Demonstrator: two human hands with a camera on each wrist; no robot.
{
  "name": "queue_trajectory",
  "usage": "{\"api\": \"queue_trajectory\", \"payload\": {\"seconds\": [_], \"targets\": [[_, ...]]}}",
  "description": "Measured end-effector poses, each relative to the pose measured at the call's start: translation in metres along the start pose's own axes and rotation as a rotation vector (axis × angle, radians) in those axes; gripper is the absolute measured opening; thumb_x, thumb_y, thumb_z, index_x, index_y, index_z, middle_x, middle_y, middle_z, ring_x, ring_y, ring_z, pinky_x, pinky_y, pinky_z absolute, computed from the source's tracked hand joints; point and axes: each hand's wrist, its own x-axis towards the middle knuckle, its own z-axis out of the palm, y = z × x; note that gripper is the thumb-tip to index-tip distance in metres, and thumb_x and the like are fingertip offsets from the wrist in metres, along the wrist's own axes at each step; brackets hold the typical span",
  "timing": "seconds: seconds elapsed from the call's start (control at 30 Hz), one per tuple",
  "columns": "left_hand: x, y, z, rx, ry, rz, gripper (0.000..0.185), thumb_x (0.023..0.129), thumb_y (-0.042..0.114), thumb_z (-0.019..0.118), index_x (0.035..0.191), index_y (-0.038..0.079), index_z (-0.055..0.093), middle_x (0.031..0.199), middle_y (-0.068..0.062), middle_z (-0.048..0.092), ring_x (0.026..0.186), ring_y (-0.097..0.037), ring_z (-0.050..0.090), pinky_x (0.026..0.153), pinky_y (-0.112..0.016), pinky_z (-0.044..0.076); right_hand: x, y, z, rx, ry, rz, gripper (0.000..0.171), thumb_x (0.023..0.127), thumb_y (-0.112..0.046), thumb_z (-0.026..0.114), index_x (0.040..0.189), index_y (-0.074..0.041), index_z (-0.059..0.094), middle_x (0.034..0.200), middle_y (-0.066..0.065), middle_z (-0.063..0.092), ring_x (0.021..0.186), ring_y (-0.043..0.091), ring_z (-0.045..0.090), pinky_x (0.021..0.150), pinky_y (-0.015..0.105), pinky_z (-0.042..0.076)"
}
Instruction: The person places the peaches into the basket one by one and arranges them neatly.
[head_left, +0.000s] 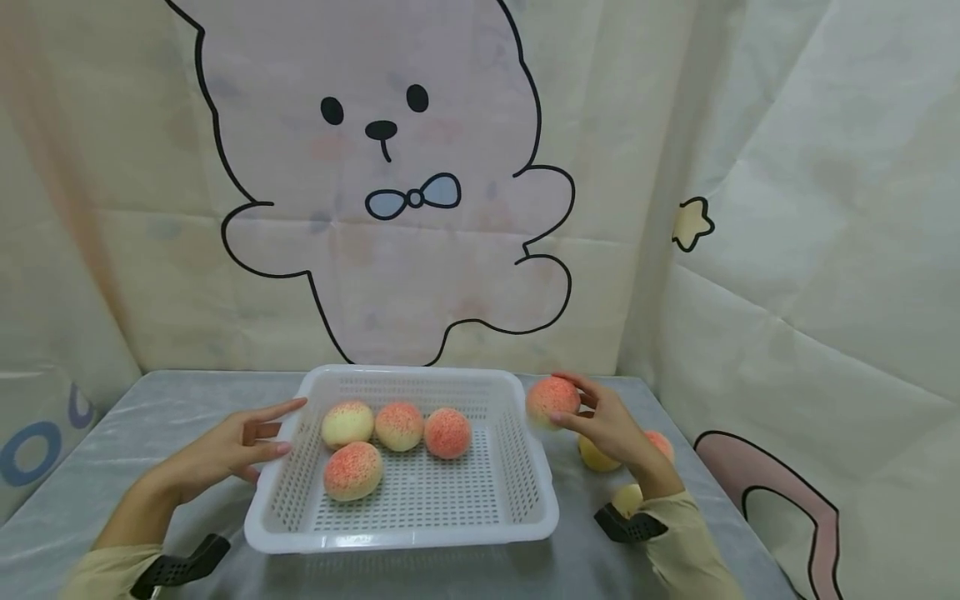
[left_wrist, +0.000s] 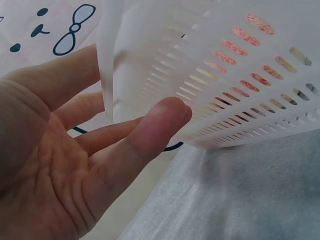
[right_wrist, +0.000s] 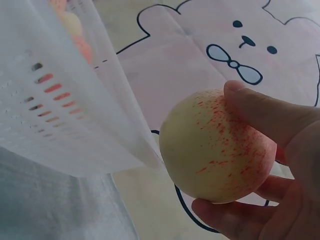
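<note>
A pale cream cloth backdrop hangs behind the table and folds round to the right side, creased and softly wrinkled. Printed on it is a large cartoon bear drawn in black outline with a faint pink fill, dot eyes, a small nose and a light blue bow tie. To its right sits a small yellow star. A blue ring-shaped print shows at the lower left, and a pink outlined shape at the lower right. The table is covered in a grey, slightly shiny cloth. The light is even and soft.
</note>
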Motion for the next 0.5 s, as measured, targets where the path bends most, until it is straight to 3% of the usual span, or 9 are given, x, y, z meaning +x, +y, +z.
{"api": "queue_trajectory", "payload": {"seconds": [0.23, 0.5], "targets": [[0.001, 0.002, 0.001, 0.004, 0.01, -0.011, 0.077, 0.101, 0.027, 0.061, 0.163, 0.013, 0.018, 0.155, -0.036, 0.035, 0.11, -0.024, 0.068, 0.076, -0.044, 0.062, 0.009, -0.012, 0.009, 0.03, -0.081, -0.065, 0.063, 0.09, -0.016, 0.078, 0.146, -0.007, 0.05, 0.139, 0.02, 0.058, 0.101, 0.017, 0.067, 0.08, 0.025, 0.058], [0.001, 0.002, 0.002, -0.008, 0.004, -0.006, 0.077, 0.101, 0.026, 0.062, 0.163, 0.012, 0.017, 0.156, -0.036, 0.035, 0.111, -0.024, 0.068, 0.076, -0.044, 0.062, 0.019, -0.024, 0.027, -0.072, -0.167, -0.113, 0.066, 0.087, -0.021, 0.08, 0.144, -0.003, 0.052, 0.132, 0.015, 0.063, 0.1, 0.018, 0.063, 0.087, 0.029, 0.055]]}}
